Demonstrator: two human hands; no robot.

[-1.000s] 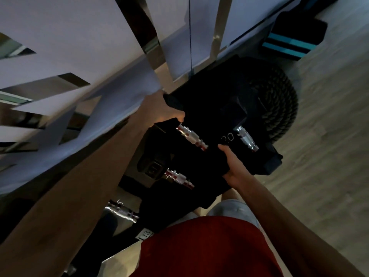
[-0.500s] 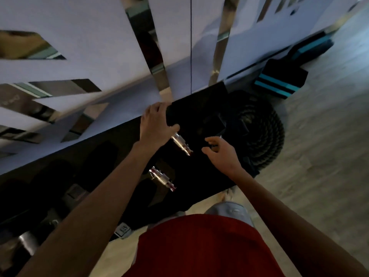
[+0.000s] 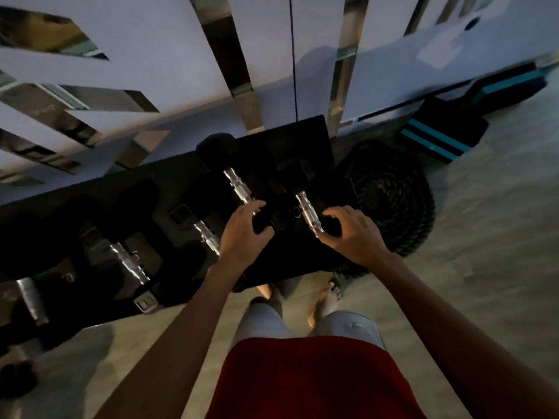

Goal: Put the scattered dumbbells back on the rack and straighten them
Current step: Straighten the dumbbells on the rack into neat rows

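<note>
Head view: at the dark metal rack's (image 3: 302, 137) right edge, neighbouring chrome-handled black dumbbells (image 3: 239, 189) are gripped by the left hand (image 3: 243, 237) and right hand (image 3: 352, 232).

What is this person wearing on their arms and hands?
Nothing: both forearms are bare, no sleeves in view. The left hand and right hand show no gloves, watch or rings. Below are a red top and pale shorts.

Glossy ridged chrome dumbbell handle (image 3: 308, 213) beside the right hand (image 3: 354, 234), matt black dumbbell head (image 3: 216, 148) beyond the left hand (image 3: 242, 234), possibly rubber, rough braided rope coil (image 3: 390, 198) further right, mirror-glossy wall strips (image 3: 239, 55)
</note>
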